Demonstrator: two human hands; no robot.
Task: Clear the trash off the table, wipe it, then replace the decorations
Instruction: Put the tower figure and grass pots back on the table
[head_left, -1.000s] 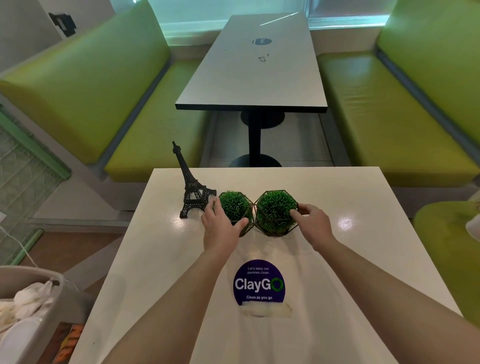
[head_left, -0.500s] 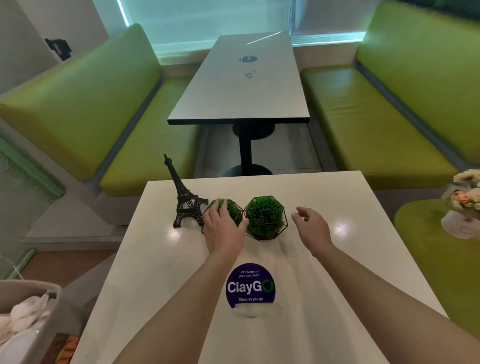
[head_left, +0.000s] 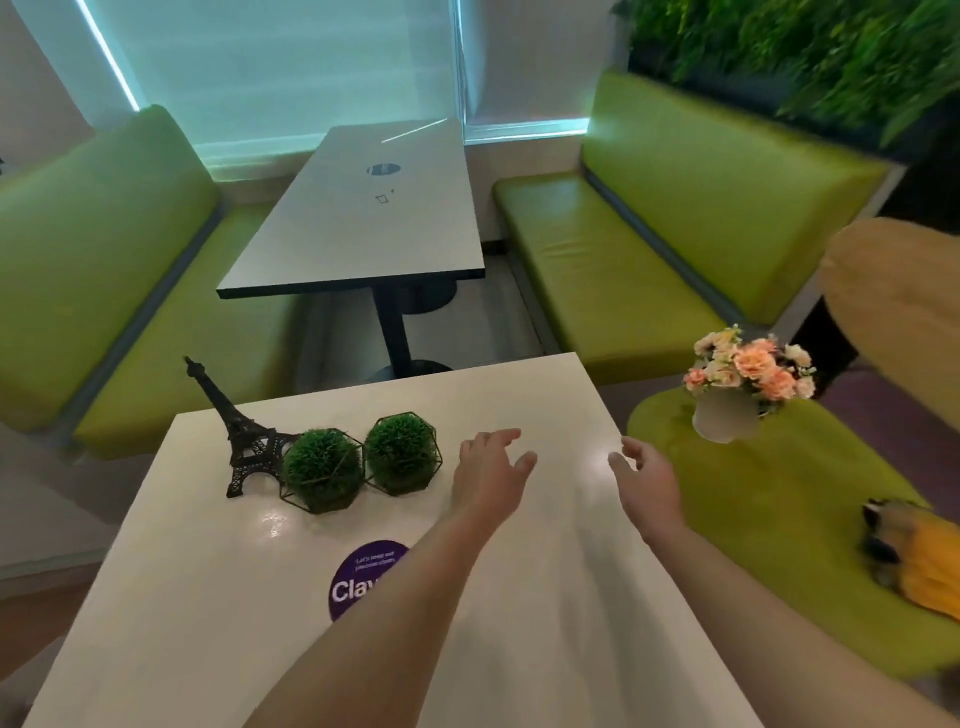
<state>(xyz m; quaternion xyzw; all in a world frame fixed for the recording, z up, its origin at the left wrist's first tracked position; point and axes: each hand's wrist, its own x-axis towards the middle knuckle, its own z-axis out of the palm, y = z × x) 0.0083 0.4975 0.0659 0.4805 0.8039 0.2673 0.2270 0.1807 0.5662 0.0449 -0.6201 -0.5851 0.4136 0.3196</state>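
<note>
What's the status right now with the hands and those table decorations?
Both hands open, left hand and right hand over the table, holding nothing. Tower and two grass balls placed. Flower pot on the green seat. Path clear.

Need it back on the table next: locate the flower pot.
Head view, right side: the flower pot sits on the green seat beside the table, beyond the right hand.

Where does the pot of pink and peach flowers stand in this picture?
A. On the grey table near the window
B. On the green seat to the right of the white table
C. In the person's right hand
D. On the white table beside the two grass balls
B: the flower pot stands on the green seat, off the white table, and neither hand touches it.
</note>
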